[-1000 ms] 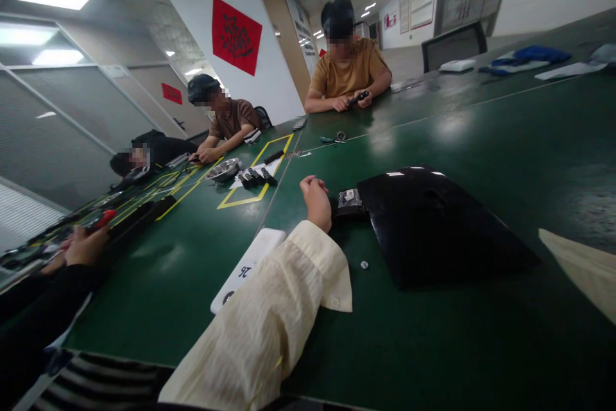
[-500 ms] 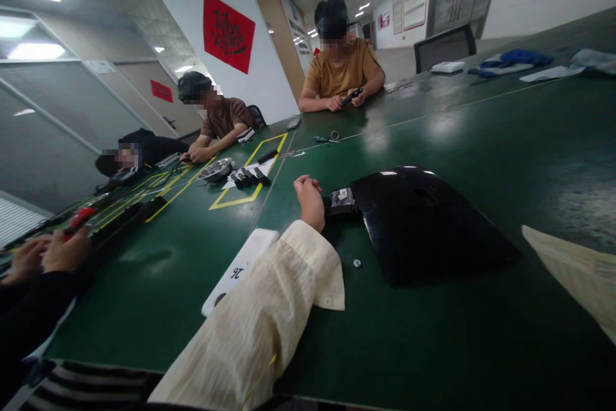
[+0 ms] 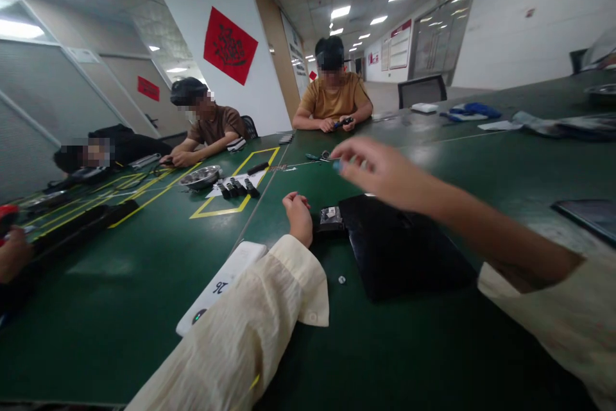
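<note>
My left hand (image 3: 299,218) rests on the green table with its fingers curled together. What they hold, if anything, is hidden. Right beside it lies a small black box-like part (image 3: 332,218) with a clear bag of small bits on top. A glossy black panel (image 3: 404,251) lies against that part, on the right. Above the panel's far edge hovers my right hand (image 3: 378,167), blurred, its fingers bent toward the thumb. At its fingertips shows a small blue thing (image 3: 337,166), too smeared to name. Near the panel's left side is a small round metal piece (image 3: 341,280).
A white device (image 3: 226,283) marked 26 lies under my left forearm. Farther off are black clips (image 3: 235,188), a metal bowl (image 3: 202,177) and green-handled pliers (image 3: 315,157). A phone-like slab (image 3: 590,215) lies at right. Co-workers sit along the far and left sides.
My right hand has come into view from the right and reaches over the black panel. My left hand stays beside the small black part. The whole view has shifted a little.
</note>
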`<state>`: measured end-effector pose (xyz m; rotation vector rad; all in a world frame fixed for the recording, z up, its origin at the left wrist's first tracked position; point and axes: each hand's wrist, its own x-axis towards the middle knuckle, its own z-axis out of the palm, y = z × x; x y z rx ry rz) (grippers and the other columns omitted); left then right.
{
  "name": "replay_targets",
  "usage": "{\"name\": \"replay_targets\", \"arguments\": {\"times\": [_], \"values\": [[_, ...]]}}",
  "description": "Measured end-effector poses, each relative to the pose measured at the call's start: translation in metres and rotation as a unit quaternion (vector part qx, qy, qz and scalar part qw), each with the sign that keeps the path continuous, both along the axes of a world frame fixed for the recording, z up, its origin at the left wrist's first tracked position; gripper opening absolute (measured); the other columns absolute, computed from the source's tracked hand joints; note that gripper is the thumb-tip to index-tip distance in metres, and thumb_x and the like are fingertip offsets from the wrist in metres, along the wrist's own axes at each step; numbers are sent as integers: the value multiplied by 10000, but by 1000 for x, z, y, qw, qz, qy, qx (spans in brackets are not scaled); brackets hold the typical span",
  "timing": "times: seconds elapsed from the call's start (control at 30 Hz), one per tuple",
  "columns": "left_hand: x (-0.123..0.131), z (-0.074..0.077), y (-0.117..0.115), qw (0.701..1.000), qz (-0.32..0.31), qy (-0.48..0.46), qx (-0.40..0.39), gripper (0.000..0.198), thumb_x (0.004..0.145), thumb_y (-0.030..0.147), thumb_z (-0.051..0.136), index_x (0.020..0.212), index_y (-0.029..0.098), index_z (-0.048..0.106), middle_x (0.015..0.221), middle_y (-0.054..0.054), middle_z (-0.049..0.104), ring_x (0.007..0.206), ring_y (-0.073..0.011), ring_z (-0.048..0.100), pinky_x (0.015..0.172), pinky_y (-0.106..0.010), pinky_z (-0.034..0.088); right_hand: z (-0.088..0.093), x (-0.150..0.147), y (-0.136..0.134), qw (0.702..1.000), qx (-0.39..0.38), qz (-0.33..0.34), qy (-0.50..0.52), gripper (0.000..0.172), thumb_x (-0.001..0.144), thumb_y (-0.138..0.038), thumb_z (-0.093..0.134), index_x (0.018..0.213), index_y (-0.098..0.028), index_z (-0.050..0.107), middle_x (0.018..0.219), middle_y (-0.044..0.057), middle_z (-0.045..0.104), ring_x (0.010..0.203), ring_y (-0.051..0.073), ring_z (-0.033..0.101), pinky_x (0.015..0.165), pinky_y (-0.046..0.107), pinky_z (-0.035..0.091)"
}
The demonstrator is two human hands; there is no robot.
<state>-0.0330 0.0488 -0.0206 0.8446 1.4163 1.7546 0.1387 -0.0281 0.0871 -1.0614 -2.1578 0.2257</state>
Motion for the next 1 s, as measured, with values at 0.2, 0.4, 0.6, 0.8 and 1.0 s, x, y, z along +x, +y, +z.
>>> {"name": "replay_targets", "arguments": {"times": [0.2,0.4,0.6,0.8,1.0], "values": [[-8,11,-1,996,18,-87,-8,131,761,312,436,769,181,443,583,69,414,430,-64,363,429,-195,273,-74,-29,11,968,9,66,-244,515,755,-449,613,1166,-143,565,1130,158,561,1040,287,501,876,418,413],[-6,16,-5,994,54,-94,33,98,760,284,437,738,189,435,559,72,415,419,-60,351,425,-187,256,-92,-43,19,973,42,62,-218,332,855,-269,476,1112,-83,575,1077,160,576,970,222,549,825,333,422],[2,52,-34,956,-205,99,183,449,832,455,343,474,188,385,388,52,297,357,-68,282,383,-203,216,-42,-28,14,987,-138,-56,-50,315,882,-307,402,841,-108,643,694,56,635,615,130,588,595,225,423],[-14,92,-52,723,-579,356,-122,388,693,435,592,414,171,542,354,8,475,299,-81,351,326,-208,217,-13,18,-3,978,-166,-98,-84,356,880,-233,401,1193,-160,553,997,84,669,521,86,580,569,205,446],[-14,67,-46,536,-647,463,-282,343,533,492,749,492,166,651,393,-21,550,311,-81,362,340,-210,237,-16,46,-6,957,-206,-150,-139,487,902,-214,299,1378,-118,336,1011,146,631,463,85,572,623,242,474]]}}
